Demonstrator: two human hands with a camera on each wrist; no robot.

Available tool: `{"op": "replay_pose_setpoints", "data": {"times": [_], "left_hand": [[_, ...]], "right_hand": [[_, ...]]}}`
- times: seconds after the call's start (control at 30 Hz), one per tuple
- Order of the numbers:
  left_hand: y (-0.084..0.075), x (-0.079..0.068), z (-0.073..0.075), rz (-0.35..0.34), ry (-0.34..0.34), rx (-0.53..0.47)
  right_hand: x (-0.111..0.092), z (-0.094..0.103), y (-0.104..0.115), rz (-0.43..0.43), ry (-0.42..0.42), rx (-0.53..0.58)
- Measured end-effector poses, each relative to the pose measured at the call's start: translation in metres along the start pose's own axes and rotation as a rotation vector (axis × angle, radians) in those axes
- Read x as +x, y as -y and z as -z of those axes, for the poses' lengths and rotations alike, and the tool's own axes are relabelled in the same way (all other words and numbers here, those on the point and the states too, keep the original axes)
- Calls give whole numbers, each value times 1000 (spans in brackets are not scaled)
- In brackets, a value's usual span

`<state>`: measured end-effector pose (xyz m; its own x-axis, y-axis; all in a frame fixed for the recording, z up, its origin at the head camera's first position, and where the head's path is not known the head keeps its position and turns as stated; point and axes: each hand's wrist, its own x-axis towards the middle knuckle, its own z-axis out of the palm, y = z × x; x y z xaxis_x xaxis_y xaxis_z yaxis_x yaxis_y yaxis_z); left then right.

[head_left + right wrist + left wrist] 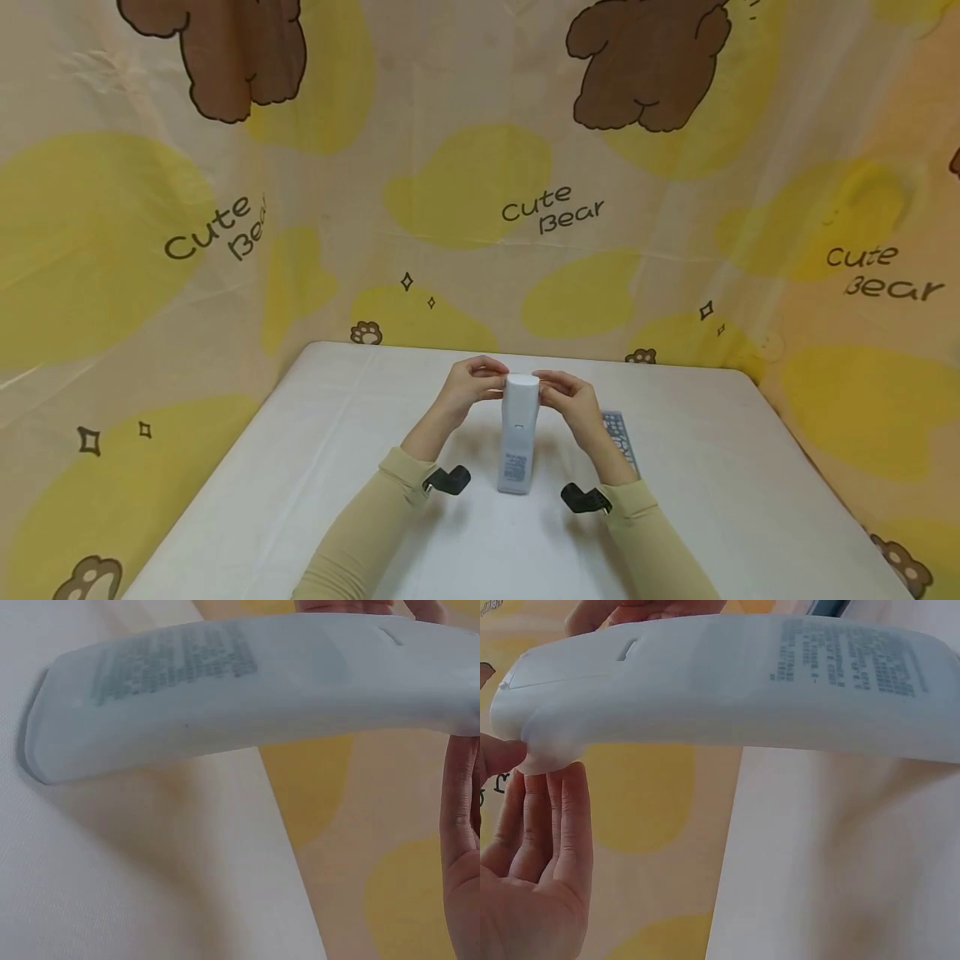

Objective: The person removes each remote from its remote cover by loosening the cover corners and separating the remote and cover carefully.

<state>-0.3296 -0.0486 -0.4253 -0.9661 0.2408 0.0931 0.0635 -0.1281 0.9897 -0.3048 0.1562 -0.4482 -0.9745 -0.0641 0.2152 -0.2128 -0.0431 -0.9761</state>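
A white remote control (pixel 519 433) stands on end on the white table, its back with printed text toward me. My left hand (pixel 474 385) pinches the upper end from the left, thumb in front and fingers behind. From the right, my right hand (pixel 568 400) holds the same end with thumb and fingertips. In the left wrist view, the left thumb (pixel 501 756) lies at the edge of the battery cover (pixel 562 667). The right wrist view shows the remote's lower end (pixel 45 735) against the table, with part of the right hand (pixel 463 847) cut off by the frame.
A grey-blue panel with pale button-like marks (pixel 617 433) lies on the table (pixel 337 433) to the right, partly behind the right forearm. Black wrist cameras (pixel 448 480) sit on both sleeves. A patterned cloth (pixel 465 192) surrounds the table.
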Motion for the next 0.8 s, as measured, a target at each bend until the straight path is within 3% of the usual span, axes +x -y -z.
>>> {"op": "replay_pose_setpoints", "data": {"times": [0.33, 0.8], "left_hand": [[-3, -1, -4, -4, -26, -53], [-2, -7, -5, 3, -35, -96]], "right_hand": [[1, 2, 8, 12, 26, 39], [-3, 7, 14, -48, 55, -54]]}}
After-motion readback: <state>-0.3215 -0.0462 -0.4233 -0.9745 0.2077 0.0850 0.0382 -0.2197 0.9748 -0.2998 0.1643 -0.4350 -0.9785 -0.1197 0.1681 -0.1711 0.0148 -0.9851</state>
